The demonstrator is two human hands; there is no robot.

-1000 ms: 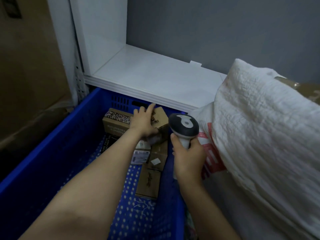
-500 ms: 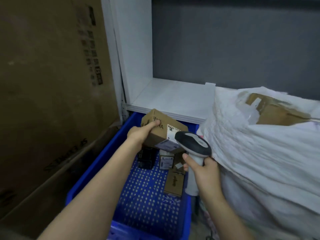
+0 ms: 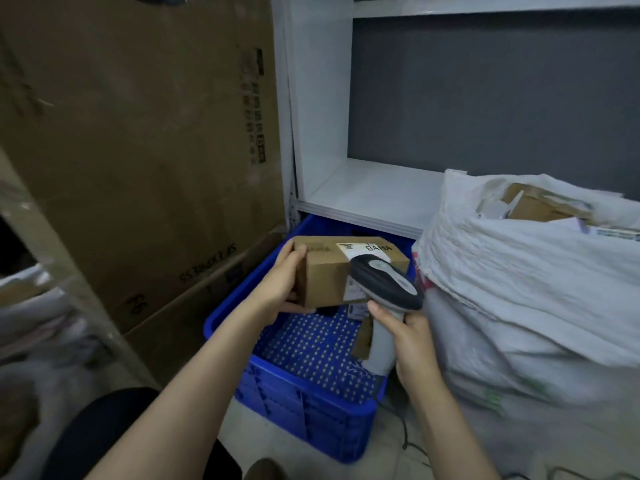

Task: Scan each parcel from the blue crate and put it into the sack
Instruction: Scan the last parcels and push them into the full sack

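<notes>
Where it fills the left side of the view, the large cardboard carton [image 3: 138, 133] presents a flat, matt brown face with dark printed characters. Beside it, the white shelf unit [image 3: 363, 192] has smooth, hard panels and a grey back wall. The sack [image 3: 519, 289] is white woven plastic, bulky, creased and rounded; brown cardboard shows in its open mouth. Its side touches the right edge of the blue crate [image 3: 311, 414]. The crate is a rectangular moulded-plastic container with ribbed walls and a floor perforated in a regular dot pattern. Its far edge lies under the front lip of the shelf.

The parcel [image 3: 322, 278] is a rectangular brown cardboard box with crisp corners and a plain matt surface. A white label [image 3: 356, 249] with black print sits on its top face. The parcel is held in the air above the far end of the crate, clear of the floor. The left hand [image 3: 277, 289] grasps its left end, thumb on the top edge and fingers curled beneath. The right hand [image 3: 412, 344] is wrapped round the grey handle of the scanner [image 3: 384, 289]. The scanner's dark, rounded head overlaps the parcel's right front corner. Smaller cardboard parcels [image 3: 362, 341] lie on the crate floor near its right edge, partly hidden.
</notes>
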